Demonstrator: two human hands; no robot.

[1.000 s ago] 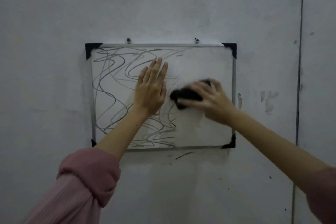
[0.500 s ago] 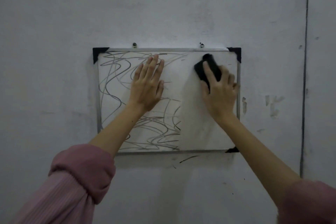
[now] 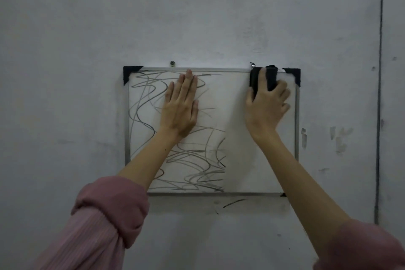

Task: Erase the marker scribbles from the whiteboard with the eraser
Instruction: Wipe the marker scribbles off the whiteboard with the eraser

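Bare indoor room, scuffed grey wall, hung whiteboard

Dim, flat, greyish light throughout; soft shadow on the whiteboard beside the right arm; slight blur at the eraser; darker toward the corners.

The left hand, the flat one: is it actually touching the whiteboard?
Touching. The head view shows the left hand lying flat, fingers straight, on the whiteboard over the scribbles, with no gap visible.
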